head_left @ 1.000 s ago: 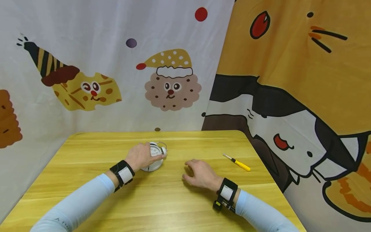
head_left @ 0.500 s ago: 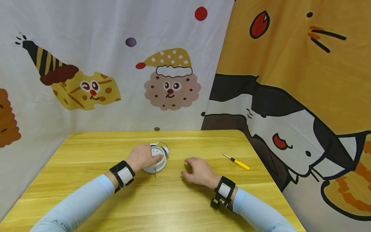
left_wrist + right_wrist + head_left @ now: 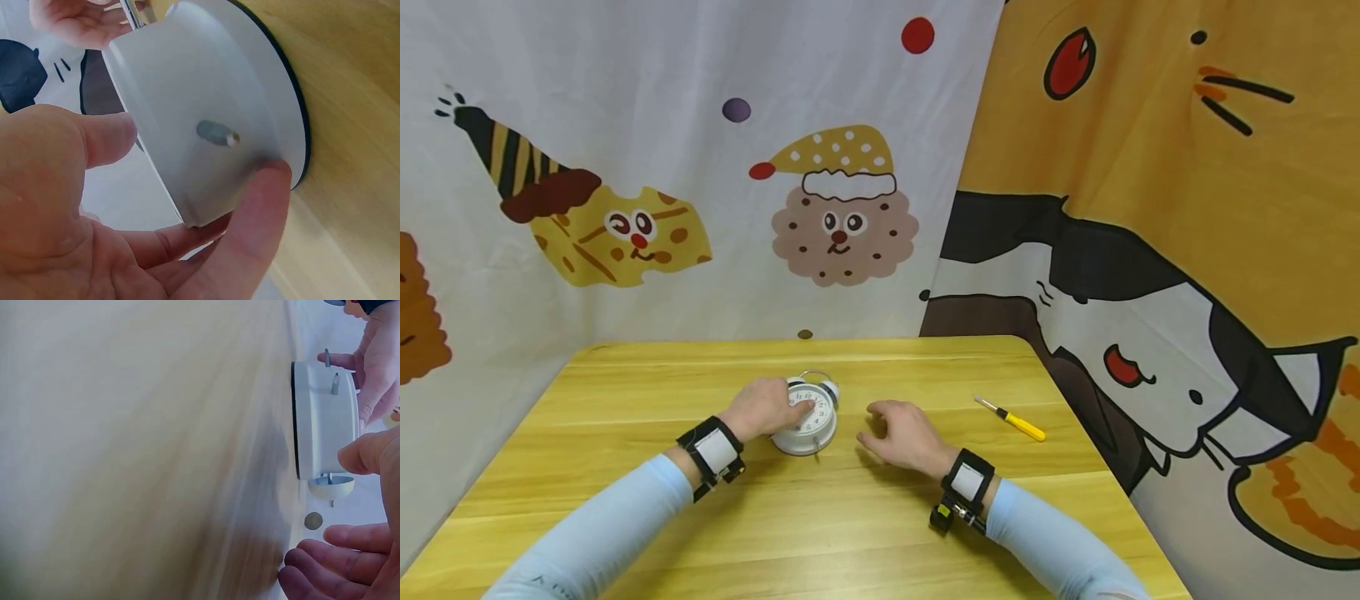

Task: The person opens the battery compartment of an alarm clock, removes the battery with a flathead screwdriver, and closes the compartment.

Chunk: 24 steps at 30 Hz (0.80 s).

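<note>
A white twin-bell alarm clock (image 3: 822, 418) lies on its back on the wooden table, its dial facing up. My left hand (image 3: 762, 410) grips it from the left side, the thumb over the front rim and dial. In the left wrist view, other fingers lie against the clock's side (image 3: 169, 75), close to a short metal foot (image 3: 215, 133). To the right of the clock, my right hand (image 3: 906, 435) hovers with relaxed, slightly bent fingers and holds nothing. Its thumb is near the clock in the right wrist view; a bell (image 3: 331, 487) shows there too.
A screwdriver (image 3: 1021, 426) with a yellow handle lies at the right of the table (image 3: 850, 533). Behind the table hangs a white curtain (image 3: 662, 50) with cartoon prints, and an orange one (image 3: 1150, 167) hangs on the right.
The clock has turned and shifted slightly right and toward me under my left hand, showing more of its dial. My right hand has moved a little left, closer to the clock.
</note>
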Tool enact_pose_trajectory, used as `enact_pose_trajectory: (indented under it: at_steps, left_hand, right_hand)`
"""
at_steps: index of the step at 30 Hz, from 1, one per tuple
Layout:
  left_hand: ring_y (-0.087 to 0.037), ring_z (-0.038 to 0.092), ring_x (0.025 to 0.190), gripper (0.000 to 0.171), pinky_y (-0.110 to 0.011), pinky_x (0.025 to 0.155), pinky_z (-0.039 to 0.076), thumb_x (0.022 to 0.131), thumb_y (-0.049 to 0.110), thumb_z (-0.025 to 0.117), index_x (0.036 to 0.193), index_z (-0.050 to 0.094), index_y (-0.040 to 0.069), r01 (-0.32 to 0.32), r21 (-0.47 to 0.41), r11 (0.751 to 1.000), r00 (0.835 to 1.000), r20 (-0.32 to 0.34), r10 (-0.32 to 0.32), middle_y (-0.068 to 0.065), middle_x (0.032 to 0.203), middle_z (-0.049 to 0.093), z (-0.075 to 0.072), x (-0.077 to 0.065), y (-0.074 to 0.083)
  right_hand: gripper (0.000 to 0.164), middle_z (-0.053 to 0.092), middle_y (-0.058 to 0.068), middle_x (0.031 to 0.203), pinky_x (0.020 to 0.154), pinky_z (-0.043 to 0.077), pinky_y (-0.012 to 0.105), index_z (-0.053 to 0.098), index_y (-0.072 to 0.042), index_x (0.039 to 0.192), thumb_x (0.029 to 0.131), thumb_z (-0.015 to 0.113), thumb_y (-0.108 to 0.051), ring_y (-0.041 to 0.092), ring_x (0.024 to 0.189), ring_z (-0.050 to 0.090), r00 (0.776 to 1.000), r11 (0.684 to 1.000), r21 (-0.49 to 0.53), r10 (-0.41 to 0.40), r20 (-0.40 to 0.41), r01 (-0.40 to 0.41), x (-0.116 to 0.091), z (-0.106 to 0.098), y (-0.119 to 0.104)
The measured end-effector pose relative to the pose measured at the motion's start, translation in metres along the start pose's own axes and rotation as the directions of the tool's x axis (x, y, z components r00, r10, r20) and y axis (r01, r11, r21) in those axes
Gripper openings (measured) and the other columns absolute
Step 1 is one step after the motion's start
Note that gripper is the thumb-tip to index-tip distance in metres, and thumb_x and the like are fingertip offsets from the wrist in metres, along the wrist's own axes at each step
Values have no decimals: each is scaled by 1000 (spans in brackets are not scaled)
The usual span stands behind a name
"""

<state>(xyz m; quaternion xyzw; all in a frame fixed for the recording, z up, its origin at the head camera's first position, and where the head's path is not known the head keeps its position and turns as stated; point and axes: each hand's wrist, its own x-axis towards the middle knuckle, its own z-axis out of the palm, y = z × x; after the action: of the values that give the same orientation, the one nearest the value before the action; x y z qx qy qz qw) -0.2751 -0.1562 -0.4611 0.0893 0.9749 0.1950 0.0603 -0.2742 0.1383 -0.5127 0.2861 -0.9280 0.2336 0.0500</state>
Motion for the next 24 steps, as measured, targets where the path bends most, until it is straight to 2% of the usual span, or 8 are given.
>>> enact_pose_trajectory:
  at_steps: [5, 14, 24]
  left_hand:
    - [-15, 60, 56, 49, -25, 51, 44, 105, 51, 74, 79, 65, 11, 22, -52, 998, 1000, 19, -21, -4, 69, 66, -2, -2, 2]
    - [-13, 56, 53, 45, -24, 50, 42, 105, 45, 77, 74, 67, 13, -1, -51, 999, 1000, 13, 1, -2, 64, 65, 0, -6, 15]
    - [-11, 48, 49, 46, -23, 47, 34, 101, 42, 83, 70, 64, 14, -54, -62, 997, 998, -24, 52, 2, 58, 55, 9, -6, 26]
  right_hand:
    - [58, 84, 12, 125, 91, 66, 36, 74, -3, 141, 100, 81, -44, 19, 102, 81, 1000, 998, 68, -13, 19, 11, 6, 2, -6]
    - [93, 78, 11, 140, 97, 64, 36, 61, -6, 158, 89, 90, -60, 22, 115, 78, 995, 992, 129, -24, 100, 11, 13, 2, -16]
    - [101, 77, 0, 139, 101, 62, 32, 56, -16, 163, 79, 103, -47, 19, 117, 76, 991, 986, 145, -93, 99, 78, 9, 3, -16]
